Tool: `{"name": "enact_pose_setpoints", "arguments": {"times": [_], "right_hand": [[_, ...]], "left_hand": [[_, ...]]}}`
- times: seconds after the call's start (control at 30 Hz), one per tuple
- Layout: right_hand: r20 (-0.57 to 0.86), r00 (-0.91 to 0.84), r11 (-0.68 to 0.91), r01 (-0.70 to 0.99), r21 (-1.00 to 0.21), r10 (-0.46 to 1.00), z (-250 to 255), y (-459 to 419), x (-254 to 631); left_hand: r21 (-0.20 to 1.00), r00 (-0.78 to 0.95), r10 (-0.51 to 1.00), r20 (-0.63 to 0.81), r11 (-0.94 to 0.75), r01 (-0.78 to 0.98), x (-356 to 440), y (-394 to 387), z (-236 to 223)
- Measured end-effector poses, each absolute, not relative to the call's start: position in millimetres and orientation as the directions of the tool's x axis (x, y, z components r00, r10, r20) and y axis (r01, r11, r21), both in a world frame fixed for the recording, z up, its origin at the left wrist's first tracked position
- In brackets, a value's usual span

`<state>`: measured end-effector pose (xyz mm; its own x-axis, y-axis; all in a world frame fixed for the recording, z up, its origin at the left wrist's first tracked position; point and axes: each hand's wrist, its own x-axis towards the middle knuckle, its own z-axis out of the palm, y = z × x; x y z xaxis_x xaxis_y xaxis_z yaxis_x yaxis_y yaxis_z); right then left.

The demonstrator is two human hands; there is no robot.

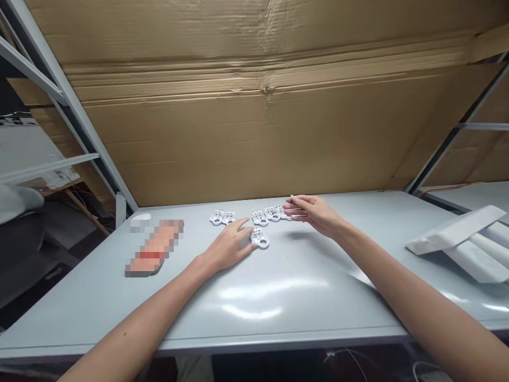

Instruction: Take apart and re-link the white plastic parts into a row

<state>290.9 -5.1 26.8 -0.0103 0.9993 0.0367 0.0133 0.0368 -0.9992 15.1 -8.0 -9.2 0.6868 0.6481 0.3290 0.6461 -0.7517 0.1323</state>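
Note:
On the table, my left hand [228,245] has its thumb and fingertips at the left edge of a white plastic part with a round hole [261,240], which lies flat. My right hand [314,213] is raised a little above the table, thumb and index finger pinched on a small dark piece [292,199] too small to name. Behind the hands lie more such white parts: a pair [222,217] at the left and a row of three [260,218] at the right. My right fingers partly hide the rightmost one.
A blurred-out orange-red object [155,249] lies at the left of the grey table [270,297], with a white item [141,218] behind it. White foam-like pieces [465,239] rest at the right. Cardboard [254,143] walls off the back, between metal frame posts [79,101].

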Motion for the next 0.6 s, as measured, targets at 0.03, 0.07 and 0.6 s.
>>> {"name": "enact_pose_setpoints", "arguments": {"times": [0.03, 0.07, 0.6], "right_hand": [[0.043, 0.004, 0.043, 0.018, -0.999, 0.999, 25.9, -4.4, 292.7], [0.048, 0.021, 0.047, 0.031, -0.998, 0.999, 24.8, -3.5, 294.6], [0.224, 0.052, 0.074, 0.852, -0.519, 0.973, 4.6, 14.1, 346.2]], "left_hand": [[0.134, 0.685, 0.651, 0.328, -0.75, 0.648, 15.1, -8.2, -8.8], [0.139, 0.683, 0.652, 0.328, -0.749, 0.648, 15.1, -8.3, -8.4], [0.176, 0.679, 0.649, 0.342, -0.754, 0.633, 12.8, -5.5, -9.2]]}}
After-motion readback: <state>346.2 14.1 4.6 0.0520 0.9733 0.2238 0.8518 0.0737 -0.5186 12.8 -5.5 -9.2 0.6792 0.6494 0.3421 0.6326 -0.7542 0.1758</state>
